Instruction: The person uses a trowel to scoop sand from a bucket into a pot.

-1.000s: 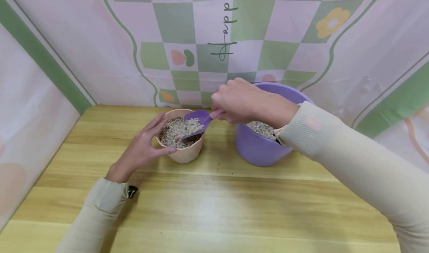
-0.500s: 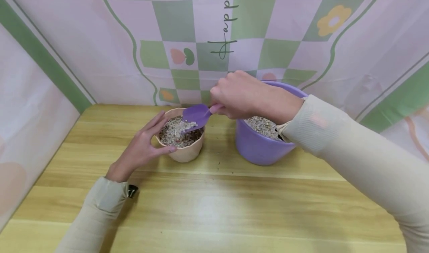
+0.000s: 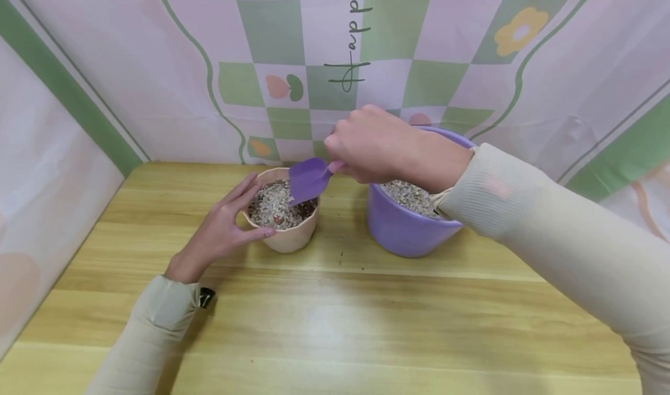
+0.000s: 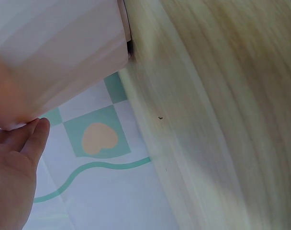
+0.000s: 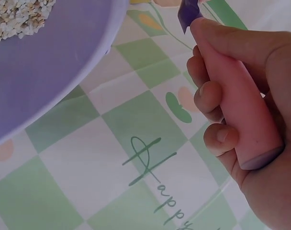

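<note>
My right hand (image 3: 374,145) grips the pink handle (image 5: 243,108) of a small trowel, fingers wrapped round it in the right wrist view. Its purple blade (image 3: 309,181) tilts down over the right side of a cream flower pot (image 3: 291,241). Pale grit (image 3: 271,206) covers much of the dark soil inside, with soil showing at the right. My left hand (image 3: 222,226) rests against the pot's left side, thumb in front and straight fingers along the rim. In the left wrist view, fingertips (image 4: 39,129) touch the pale pot wall (image 4: 64,43).
A larger purple bucket (image 3: 405,235) holding pale grit (image 3: 410,196) stands to the right, partly under my right forearm. Dark crumbs lie on the wooden table (image 3: 335,325). A checked cloth (image 3: 330,40) hangs behind the table's back edge.
The trowel has tipped and lifted slightly, and the grit on its blade has slid into the flower pot. My right hand rose a little; the left stayed put.
</note>
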Motion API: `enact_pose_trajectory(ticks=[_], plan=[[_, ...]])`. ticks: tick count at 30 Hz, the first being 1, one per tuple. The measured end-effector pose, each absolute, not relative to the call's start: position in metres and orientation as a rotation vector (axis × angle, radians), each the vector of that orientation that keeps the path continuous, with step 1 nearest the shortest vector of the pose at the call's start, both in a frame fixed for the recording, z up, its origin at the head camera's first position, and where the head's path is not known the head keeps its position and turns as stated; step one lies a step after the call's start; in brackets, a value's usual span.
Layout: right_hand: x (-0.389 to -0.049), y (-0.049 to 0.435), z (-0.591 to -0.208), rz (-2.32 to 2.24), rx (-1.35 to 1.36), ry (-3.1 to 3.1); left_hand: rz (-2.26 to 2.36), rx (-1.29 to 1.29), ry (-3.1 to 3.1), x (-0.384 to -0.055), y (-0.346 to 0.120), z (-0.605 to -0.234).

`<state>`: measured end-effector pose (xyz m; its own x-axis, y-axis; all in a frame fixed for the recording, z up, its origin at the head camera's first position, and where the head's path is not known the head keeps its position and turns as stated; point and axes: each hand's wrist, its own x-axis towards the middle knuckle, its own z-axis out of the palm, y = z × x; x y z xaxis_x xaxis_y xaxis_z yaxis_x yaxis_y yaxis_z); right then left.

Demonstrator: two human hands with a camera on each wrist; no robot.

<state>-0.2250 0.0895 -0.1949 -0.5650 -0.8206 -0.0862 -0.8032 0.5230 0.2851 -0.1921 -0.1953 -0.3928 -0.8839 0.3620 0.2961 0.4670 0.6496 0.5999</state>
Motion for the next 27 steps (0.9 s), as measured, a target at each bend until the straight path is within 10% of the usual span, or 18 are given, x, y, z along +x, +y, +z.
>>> enact_pose_trajectory(ticks=[27], plan=[[-0.223, 0.141, -0.155, -0.318, 1.384, -2.711, -0.976, -0.671, -2.764, -0.190, -0.195, -0.387]])
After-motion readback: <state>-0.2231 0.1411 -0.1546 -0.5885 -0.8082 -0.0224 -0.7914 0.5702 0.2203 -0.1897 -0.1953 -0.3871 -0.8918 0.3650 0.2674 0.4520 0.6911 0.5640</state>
